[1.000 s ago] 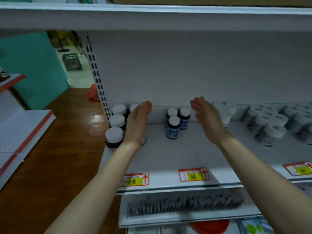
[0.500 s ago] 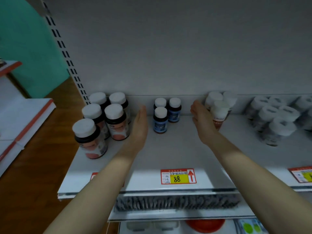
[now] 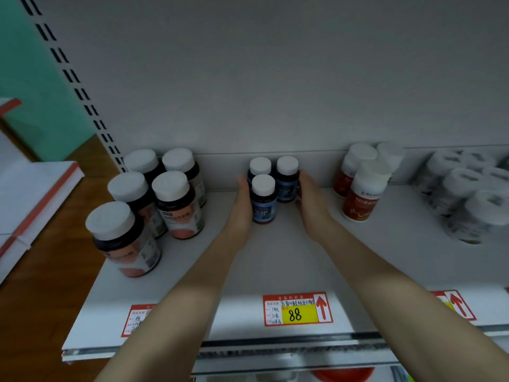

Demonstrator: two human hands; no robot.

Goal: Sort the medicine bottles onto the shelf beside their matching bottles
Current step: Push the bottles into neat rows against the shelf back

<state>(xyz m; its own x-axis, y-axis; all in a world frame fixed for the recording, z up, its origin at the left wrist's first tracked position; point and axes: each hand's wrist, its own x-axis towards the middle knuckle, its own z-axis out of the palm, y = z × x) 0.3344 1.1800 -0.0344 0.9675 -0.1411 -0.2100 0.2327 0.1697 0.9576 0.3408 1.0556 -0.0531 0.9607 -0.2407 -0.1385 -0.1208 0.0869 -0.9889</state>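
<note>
Three small blue-labelled medicine bottles (image 3: 263,201) with white caps stand in a cluster at the back middle of the white shelf (image 3: 275,260). My left hand (image 3: 242,208) lies flat against the cluster's left side, fingers straight. My right hand (image 3: 311,205) lies against its right side, fingers straight, touching the back right bottle. Both palms face inward and bracket the cluster. To the left stand several larger dark bottles with pink labels (image 3: 176,205). To the right stand red-labelled bottles (image 3: 360,197).
Pale grey-white bottles (image 3: 473,197) crowd the far right of the shelf. Price tags (image 3: 297,308) line the front edge. A perforated upright (image 3: 80,89) marks the shelf's left end, with wooden floor (image 3: 55,285) and another white shelf unit (image 3: 33,194) beyond it.
Both hands have moved inward and forward, closing from a spread stance onto the sides of the blue bottle cluster. The camera has come closer to the shelf.
</note>
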